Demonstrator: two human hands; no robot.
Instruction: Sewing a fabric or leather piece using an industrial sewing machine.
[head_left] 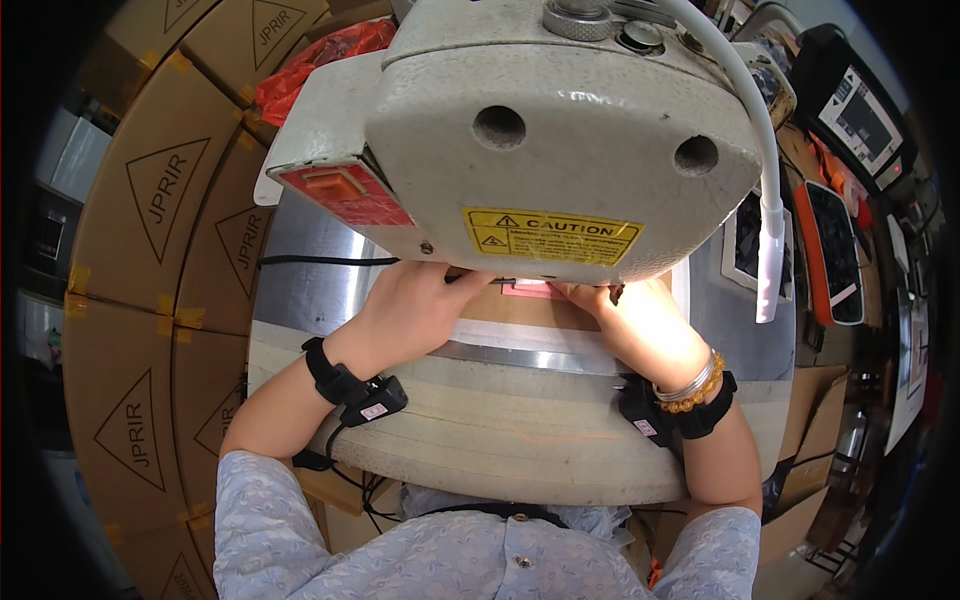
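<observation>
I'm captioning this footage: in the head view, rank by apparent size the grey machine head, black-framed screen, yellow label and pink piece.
1. Grey machine head
2. Black-framed screen
3. Yellow label
4. Pink piece, by its visible part

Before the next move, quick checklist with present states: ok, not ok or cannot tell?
1. Left hand and right hand on opposite sides of pink piece: ok.
2. Pink piece fully in view: not ok, machine head hides its far part.
3. All fingertips visible: not ok, some are hidden.
4. Needle clear of fingers: cannot tell, that spot is hidden.
5. Beads clear of machine head: ok, down at the right wrist.
6. Orange switch on: cannot tell.
</observation>
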